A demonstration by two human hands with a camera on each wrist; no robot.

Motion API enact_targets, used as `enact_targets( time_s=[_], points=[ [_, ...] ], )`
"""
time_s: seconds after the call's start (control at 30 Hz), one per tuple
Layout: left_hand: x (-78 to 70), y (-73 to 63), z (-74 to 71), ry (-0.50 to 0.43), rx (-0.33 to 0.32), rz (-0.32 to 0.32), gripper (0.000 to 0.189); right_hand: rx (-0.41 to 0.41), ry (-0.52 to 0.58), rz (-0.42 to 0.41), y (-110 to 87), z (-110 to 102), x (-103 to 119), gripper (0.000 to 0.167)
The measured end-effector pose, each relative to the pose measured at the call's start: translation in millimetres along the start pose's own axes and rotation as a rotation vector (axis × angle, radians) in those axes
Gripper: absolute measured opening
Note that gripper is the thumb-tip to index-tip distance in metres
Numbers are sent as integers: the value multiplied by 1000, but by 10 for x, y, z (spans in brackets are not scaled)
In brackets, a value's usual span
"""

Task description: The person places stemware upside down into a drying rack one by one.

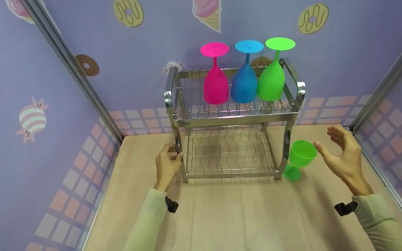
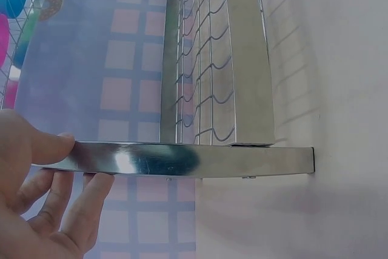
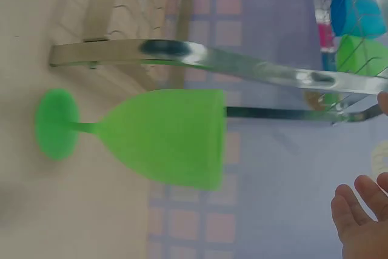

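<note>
My left hand (image 1: 168, 165) holds the left front leg of a two-tier metal dish rack (image 1: 236, 121). In the left wrist view, the thumb and fingers pinch that leg (image 2: 151, 159) from both sides. A green goblet (image 1: 302, 157) stands upright on the table beside the rack's right front leg. To its right is my right hand (image 1: 345, 158), fingers spread and nothing in it, the thumb close to the rim. On the top tier, a pink goblet (image 1: 216, 87), a blue goblet (image 1: 244, 85) and another green goblet (image 1: 271, 83) stand upside down in a row.
The rack's lower tier (image 1: 229, 150) is a wavy wire shelf low over the cloth-covered table (image 1: 218, 216). Patterned purple panels (image 1: 145, 52) close in the back and both sides, with metal posts (image 1: 79, 73) at the corners.
</note>
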State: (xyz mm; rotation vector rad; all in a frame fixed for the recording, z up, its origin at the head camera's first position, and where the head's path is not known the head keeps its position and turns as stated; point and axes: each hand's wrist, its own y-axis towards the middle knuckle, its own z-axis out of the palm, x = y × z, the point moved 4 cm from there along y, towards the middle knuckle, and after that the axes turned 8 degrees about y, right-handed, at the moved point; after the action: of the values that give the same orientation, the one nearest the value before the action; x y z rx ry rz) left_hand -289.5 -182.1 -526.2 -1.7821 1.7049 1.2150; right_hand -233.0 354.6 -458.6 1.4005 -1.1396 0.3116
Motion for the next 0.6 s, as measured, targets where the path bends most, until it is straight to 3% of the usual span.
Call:
enact_targets(
  time_s=[0.13, 0.4, 0.6],
  points=[
    [-4, -4, 6, -10, -1, 5, 27, 0, -26, 97, -177, -41, -331, 69],
    [-15, -17, 21, -15, 6, 5, 27, 6, -35, 253, -501, -35, -701, 78],
    [6, -10, 18, -6, -3, -16, 28, 109, -10, 348, -701, 139, -960, 88]
  ],
)
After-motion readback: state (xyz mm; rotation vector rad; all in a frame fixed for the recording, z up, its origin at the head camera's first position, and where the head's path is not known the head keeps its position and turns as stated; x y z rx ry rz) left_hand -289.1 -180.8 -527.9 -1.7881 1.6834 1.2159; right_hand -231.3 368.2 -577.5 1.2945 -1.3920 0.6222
